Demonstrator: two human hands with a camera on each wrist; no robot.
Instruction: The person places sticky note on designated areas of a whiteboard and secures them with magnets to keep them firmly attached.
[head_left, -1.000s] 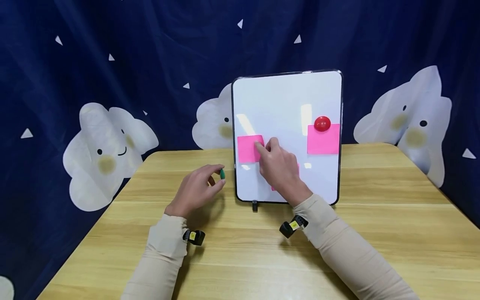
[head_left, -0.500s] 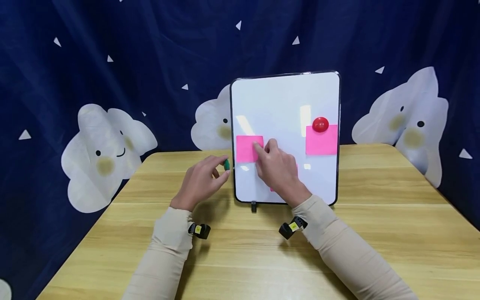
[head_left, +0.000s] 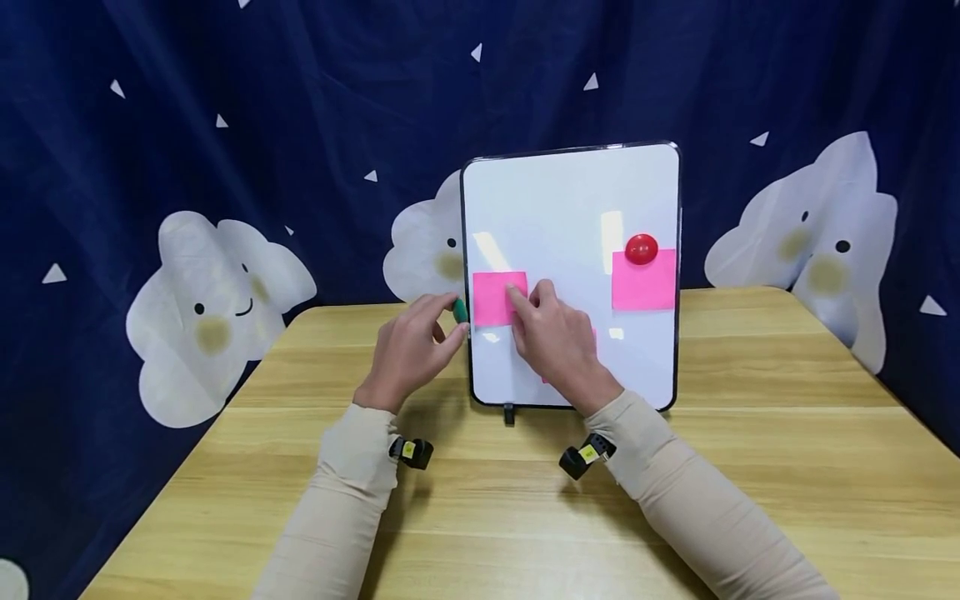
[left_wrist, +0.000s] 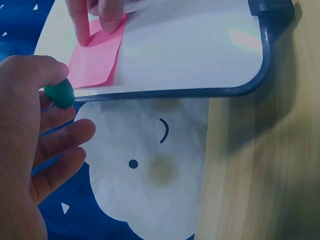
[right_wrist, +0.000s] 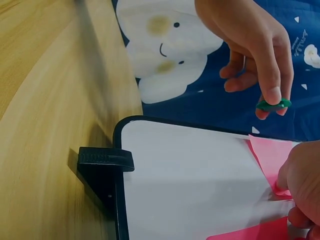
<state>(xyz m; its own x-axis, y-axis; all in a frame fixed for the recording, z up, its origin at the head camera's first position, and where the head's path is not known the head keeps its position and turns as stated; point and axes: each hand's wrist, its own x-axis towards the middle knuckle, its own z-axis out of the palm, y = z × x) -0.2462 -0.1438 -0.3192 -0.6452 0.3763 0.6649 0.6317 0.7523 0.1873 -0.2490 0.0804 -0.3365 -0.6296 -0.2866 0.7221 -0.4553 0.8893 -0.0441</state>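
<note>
A whiteboard (head_left: pixel 570 208) with a dark frame stands upright on the table. My left hand (head_left: pixel 408 346) is beside its left edge, pinching a green magnet (left_wrist: pixel 60 93) between thumb and index finger; the other fingers are spread loosely. My right hand (head_left: pixel 558 337) is in front of the board, with fingertips pressing a pink sticky note (head_left: pixel 491 298) near its right side. That note lies against the board at the left. Another pink sticky note (head_left: pixel 643 283) hangs at the right under a round red magnet (head_left: pixel 641 249). A third pink note (right_wrist: pixel 255 231) is mostly hidden behind my right hand.
A black foot (right_wrist: pixel 105 159) supports the board's lower edge on the wooden table (head_left: pixel 787 400). Behind the table hangs a dark blue curtain (head_left: pixel 337 100) with white clouds and triangles.
My left hand has moved up and right with the green magnet, reaching the board's left edge. The right hand stays on the left note, whose upper right corner now lies flatter.
</note>
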